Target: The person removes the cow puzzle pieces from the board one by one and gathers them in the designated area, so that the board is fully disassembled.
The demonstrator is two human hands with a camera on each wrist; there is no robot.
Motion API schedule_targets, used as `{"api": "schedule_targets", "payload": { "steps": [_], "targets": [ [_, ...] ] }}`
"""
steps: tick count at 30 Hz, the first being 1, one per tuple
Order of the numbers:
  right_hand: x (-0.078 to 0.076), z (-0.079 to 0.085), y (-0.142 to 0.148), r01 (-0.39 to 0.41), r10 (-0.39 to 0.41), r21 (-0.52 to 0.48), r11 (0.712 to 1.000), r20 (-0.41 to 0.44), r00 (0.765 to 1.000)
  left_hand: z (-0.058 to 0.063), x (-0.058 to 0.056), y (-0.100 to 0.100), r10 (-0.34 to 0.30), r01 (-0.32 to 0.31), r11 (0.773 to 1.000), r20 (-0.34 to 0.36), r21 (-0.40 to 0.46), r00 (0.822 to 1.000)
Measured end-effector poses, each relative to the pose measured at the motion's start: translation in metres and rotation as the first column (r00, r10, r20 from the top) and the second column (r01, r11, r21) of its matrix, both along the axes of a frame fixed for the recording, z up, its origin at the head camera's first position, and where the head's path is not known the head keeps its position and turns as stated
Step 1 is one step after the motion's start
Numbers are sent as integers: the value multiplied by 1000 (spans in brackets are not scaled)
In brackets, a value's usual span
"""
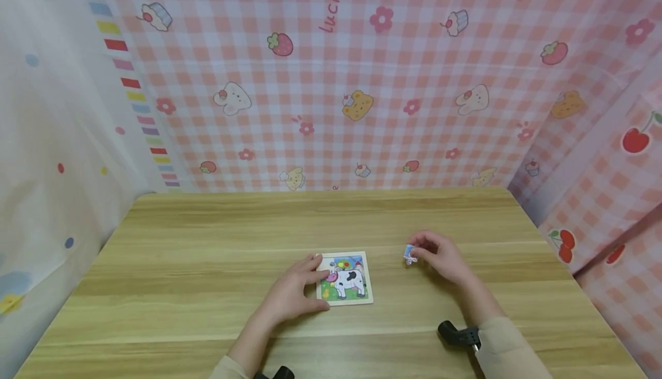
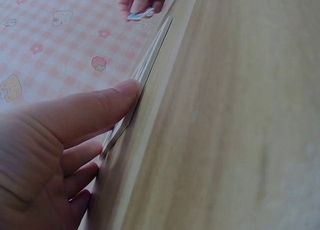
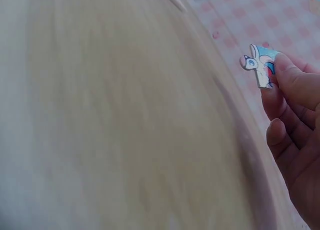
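A small square cow jigsaw puzzle point(image 1: 349, 282) in a pale wooden frame lies flat on the table. Its upper left corner is plain and pale, without a picture. My left hand point(image 1: 292, 294) holds the frame from the left, fingers at the upper left corner and thumb point(image 2: 112, 102) against the near edge. To the right of the puzzle, my right hand point(image 1: 439, 257) pinches a jigsaw piece point(image 3: 260, 64) between thumb and fingers, raised above the tabletop. Blue and white print with a rounded tab shows on the piece; the fingertips cover part of it.
The wood-grain table point(image 1: 207, 235) extends around both hands. Behind it hangs a pink checked curtain point(image 1: 320, 69), with more cloth at both sides. Black wrist-worn camera mounts point(image 1: 457, 336) sit low over the near part of the table.
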State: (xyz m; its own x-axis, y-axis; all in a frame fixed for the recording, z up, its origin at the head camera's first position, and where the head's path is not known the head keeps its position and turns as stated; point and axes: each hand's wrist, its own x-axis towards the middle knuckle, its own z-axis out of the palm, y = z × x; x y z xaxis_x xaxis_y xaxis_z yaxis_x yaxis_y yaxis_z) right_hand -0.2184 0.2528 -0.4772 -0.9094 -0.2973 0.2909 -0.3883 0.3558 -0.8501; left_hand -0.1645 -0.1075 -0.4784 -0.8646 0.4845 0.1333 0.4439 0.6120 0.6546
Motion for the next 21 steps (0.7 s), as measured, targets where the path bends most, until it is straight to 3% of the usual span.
{"api": "schedule_targets", "payload": {
  "steps": [7, 21],
  "targets": [
    [4, -4, 23, 42, -43, 68, 997, 7, 999, -1, -1, -1, -3, 3, 1000, -12, -1, 1000],
    [1, -9, 46, 103, -71, 265, 959, -128, 989, -4, -2, -3, -6, 7, 1000, -7, 14, 1000]
  ]
}}
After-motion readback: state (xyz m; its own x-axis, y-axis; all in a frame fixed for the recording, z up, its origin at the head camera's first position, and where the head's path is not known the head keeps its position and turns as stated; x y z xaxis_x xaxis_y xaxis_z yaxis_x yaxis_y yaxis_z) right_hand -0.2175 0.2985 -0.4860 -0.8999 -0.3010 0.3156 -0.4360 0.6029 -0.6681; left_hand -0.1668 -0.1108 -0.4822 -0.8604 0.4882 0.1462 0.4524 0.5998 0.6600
